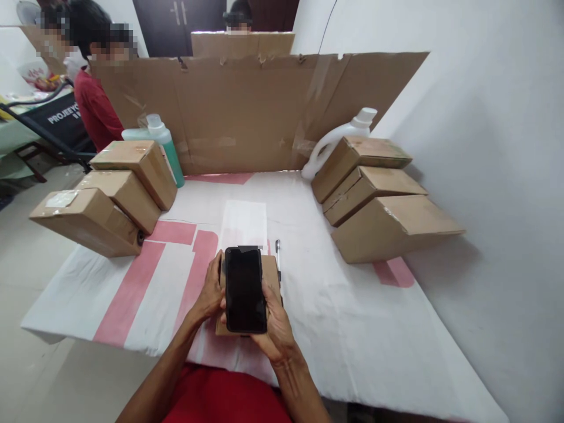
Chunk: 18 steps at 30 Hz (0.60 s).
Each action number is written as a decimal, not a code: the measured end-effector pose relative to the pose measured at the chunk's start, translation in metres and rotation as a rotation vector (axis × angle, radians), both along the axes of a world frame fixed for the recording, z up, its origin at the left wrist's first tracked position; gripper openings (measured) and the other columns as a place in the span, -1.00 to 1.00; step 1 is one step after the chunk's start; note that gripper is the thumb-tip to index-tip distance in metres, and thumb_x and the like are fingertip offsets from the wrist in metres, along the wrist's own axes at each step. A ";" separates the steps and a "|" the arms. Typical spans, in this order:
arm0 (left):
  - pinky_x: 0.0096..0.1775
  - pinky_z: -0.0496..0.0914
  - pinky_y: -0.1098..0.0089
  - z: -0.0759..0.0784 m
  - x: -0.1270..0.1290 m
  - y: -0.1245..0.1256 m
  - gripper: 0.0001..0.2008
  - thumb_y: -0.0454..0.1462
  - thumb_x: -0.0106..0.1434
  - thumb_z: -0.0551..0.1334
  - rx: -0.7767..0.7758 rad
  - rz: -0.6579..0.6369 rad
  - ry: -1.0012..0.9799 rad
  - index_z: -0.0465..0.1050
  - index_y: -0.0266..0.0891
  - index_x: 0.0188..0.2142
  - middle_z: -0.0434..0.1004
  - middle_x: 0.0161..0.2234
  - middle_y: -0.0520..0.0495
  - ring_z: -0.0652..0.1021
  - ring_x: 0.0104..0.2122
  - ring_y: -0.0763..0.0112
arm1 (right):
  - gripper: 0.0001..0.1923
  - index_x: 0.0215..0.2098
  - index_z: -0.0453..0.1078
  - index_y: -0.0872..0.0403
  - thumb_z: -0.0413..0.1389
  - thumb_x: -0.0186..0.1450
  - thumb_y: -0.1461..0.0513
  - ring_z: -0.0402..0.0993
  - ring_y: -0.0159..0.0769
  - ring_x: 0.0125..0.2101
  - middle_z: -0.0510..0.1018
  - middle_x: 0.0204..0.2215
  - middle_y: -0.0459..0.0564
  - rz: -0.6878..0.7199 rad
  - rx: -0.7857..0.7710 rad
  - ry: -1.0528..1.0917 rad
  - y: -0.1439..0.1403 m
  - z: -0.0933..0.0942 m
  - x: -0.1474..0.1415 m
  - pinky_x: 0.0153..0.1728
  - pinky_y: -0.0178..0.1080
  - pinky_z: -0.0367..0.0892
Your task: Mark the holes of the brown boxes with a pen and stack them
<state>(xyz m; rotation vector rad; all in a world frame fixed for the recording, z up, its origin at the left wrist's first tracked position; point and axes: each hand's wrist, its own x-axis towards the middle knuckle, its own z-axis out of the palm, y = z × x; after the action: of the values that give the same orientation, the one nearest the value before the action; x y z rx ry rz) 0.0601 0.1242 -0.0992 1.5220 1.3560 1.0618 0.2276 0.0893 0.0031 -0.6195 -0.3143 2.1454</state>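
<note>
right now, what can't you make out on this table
All in the head view:
Back of the phone, facing away.
What the left hand grips, blocked by the phone.
Middle of the brown cardboard, behind the phone and right hand.
Any writing on the white sheet, too blurred.
Much of the white jug, behind boxes.

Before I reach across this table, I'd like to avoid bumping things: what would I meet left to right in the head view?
Left-side cardboard boxes, left hand, phone, right hand, right-side cardboard boxes.

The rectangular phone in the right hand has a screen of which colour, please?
The phone screen is black, as the head view shows.
</note>
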 end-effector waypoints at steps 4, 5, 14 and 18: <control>0.39 0.05 -0.09 0.008 0.003 0.001 0.09 0.14 0.16 0.39 -0.100 0.043 0.002 -0.08 -0.19 0.48 0.01 0.44 -0.38 0.13 0.44 -0.14 | -0.40 -0.05 0.56 0.05 0.16 0.31 -0.24 0.66 0.04 -0.08 0.72 -0.17 0.13 -0.140 0.029 -0.120 0.005 -0.005 0.017 -0.10 0.09 0.58; 0.38 0.09 -0.09 0.010 0.003 0.001 0.09 0.09 0.14 0.42 -0.126 0.052 0.004 -0.08 -0.17 0.48 0.03 0.43 -0.36 0.15 0.42 -0.14 | -0.38 -0.06 0.56 0.06 0.15 0.30 -0.27 0.66 0.04 -0.08 0.72 -0.18 0.13 -0.189 0.033 -0.175 0.007 -0.008 0.026 -0.09 0.07 0.58; 0.38 0.10 -0.13 0.018 0.002 0.003 0.11 0.07 0.12 0.41 -0.175 0.034 0.001 -0.13 -0.15 0.49 0.00 0.44 -0.32 0.16 0.42 -0.15 | -0.29 -0.22 0.54 0.11 0.03 0.25 -0.33 0.56 -0.11 -0.36 0.65 -0.39 0.04 -0.514 0.207 -1.262 0.040 -0.069 0.131 -0.30 -0.14 0.42; 0.40 0.07 -0.14 0.019 0.004 0.003 0.11 0.06 0.13 0.41 -0.174 0.033 0.027 -0.14 -0.17 0.49 -0.02 0.45 -0.33 0.12 0.44 -0.15 | -0.45 -0.33 0.48 0.07 0.07 0.21 -0.22 0.46 -0.09 -0.36 0.57 -0.43 0.04 -0.529 0.225 -1.509 0.044 -0.092 0.142 -0.28 -0.13 0.32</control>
<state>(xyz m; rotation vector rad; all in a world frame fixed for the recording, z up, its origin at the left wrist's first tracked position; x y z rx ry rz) 0.0637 0.1270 -0.0804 1.3941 1.4576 0.9206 0.3694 0.1337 -0.0892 -1.8340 -1.0046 0.7766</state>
